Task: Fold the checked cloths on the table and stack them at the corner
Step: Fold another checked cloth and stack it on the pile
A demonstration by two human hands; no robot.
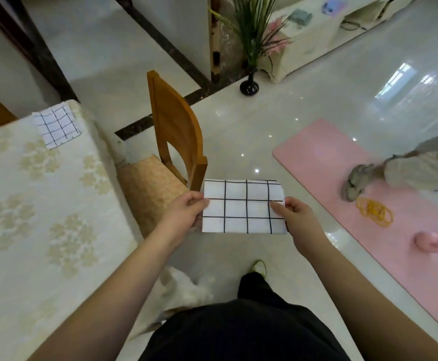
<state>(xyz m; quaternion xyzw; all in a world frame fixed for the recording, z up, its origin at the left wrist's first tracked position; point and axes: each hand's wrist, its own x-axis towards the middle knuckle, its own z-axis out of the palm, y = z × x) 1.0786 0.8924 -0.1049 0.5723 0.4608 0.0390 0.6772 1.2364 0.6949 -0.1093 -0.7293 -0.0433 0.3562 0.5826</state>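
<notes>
A white cloth with black checks (242, 207), folded into a rectangle, hangs in the air above the floor in front of me, to the right of the table. My left hand (186, 212) pinches its left edge, thumb on top. Its right edge is pinched by my right hand (294, 214) in the same way. A second folded checked cloth (56, 125) lies flat at the far corner of the table (30, 217), which is covered in a cream flowered cloth.
A wooden chair (176, 136) with a tan cushion stands against the table's right side. On the floor to the right lies a pink mat (343, 173) with yellow rubber bands (374, 212) and a pink object. A black vase (249, 86) with a plant stands further back.
</notes>
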